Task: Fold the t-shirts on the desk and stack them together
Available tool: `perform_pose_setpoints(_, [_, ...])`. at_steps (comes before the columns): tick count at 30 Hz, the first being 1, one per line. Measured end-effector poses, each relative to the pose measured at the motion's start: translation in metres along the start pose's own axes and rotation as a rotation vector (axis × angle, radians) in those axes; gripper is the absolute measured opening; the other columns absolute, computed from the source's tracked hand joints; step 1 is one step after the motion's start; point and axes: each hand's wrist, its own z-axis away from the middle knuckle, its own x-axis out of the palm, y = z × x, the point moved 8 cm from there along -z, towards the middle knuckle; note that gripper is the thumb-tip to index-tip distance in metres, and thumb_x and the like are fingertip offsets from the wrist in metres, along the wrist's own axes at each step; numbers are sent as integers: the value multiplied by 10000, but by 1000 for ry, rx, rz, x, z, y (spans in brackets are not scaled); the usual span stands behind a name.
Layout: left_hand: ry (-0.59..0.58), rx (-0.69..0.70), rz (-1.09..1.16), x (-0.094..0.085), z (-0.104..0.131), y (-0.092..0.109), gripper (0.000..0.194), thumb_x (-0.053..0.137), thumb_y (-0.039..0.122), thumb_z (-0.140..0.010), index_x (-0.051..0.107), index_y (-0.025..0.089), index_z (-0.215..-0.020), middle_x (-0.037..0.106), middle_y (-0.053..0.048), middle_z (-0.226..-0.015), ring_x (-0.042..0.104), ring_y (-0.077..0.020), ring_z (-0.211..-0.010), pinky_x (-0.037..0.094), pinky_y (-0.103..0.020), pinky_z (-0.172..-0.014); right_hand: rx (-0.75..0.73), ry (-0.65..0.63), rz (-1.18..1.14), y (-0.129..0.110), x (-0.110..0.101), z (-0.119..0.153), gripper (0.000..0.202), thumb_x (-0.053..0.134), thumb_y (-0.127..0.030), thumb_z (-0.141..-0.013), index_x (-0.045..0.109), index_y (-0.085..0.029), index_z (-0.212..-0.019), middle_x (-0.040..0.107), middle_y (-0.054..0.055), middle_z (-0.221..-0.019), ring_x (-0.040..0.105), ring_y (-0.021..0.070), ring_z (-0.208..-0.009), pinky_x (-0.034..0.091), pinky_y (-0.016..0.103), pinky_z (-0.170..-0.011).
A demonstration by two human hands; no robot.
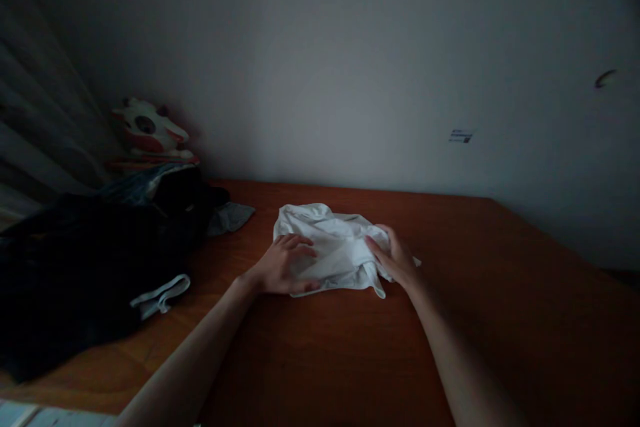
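Observation:
A crumpled white cloth (333,250) lies on the brown wooden table (320,353). My left hand (286,265) rests on the cloth's left edge, with its fingers spread and the thumb apart along the near edge. At the cloth's right end, my right hand (395,257) has its fingers curved over the fabric and its thumb on top, gripping a bunched part. A narrow strip of the cloth hangs toward the near side beside my right hand, and a small tip sticks out past it on the right.
Dark clothes (90,267) are heaped on the left of the table, with a white loop (165,293) and a grey piece (231,218) at their edge. Behind them sits a red and white toy (153,130). A curtain (40,93) hangs at left; a wall stands behind.

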Motion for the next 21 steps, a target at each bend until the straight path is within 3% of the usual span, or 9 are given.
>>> perform_pose_setpoints(2, [-84,1,-27,8,2,-1,646,804,592,-698,698,299,-1264,635,-109,-1397,579,-362,-1268,361,-519,-1133,-134,-237,65,-10,14,6,816,749,-684,-708,579,-200,-1343,668,168,-1329,638,333,-1214,491,491,-1026])
perform_pose_setpoints(5, [-54,-57,-69,4,2,-16,442,721,466,-803,740,280,-1203,681,-117,-1339,616,-350,-1233,398,-517,-1103,-215,-367,141,-13,19,12,915,857,-588,-625,544,-241,-1411,635,147,-1398,605,345,-1271,466,510,-1062])
perform_pose_setpoints(8, [39,-148,-170,-8,3,-34,306,680,331,-779,790,271,-1058,739,-105,-1214,650,-338,-1160,429,-506,-1067,-155,-264,158,-4,13,7,802,794,-505,-735,506,-245,-1437,637,142,-1394,626,328,-1242,486,497,-1034])
perform_pose_setpoints(11, [103,-228,-261,-19,6,-48,362,707,305,-688,794,274,-1038,738,-107,-1212,636,-365,-1170,413,-530,-1078,-125,-60,149,3,1,1,754,745,-418,-770,467,-219,-1443,609,157,-1412,618,321,-1240,495,482,-1015])
perform_pose_setpoints(14, [143,-274,-288,-27,10,-56,436,685,220,-604,789,268,-1025,741,-117,-1204,638,-387,-1167,400,-538,-1086,-133,164,184,3,-16,-3,513,662,-387,-816,571,-211,-1289,652,155,-1290,626,319,-1172,499,483,-982])
perform_pose_setpoints(17, [221,-318,-210,-36,14,-62,425,609,206,-623,774,238,-1014,759,-121,-1141,671,-358,-1098,443,-481,-1036,-196,297,241,-2,-30,-2,286,565,-403,-890,672,-204,-1065,642,162,-1192,606,310,-1131,478,468,-988])
perform_pose_setpoints(21, [335,-504,83,-39,20,-76,322,531,296,-735,748,202,-953,751,-80,-880,686,-268,-824,517,-338,-767,-200,353,432,-6,-38,2,338,545,-464,-926,752,-203,-983,622,171,-1151,579,322,-1086,433,471,-977])
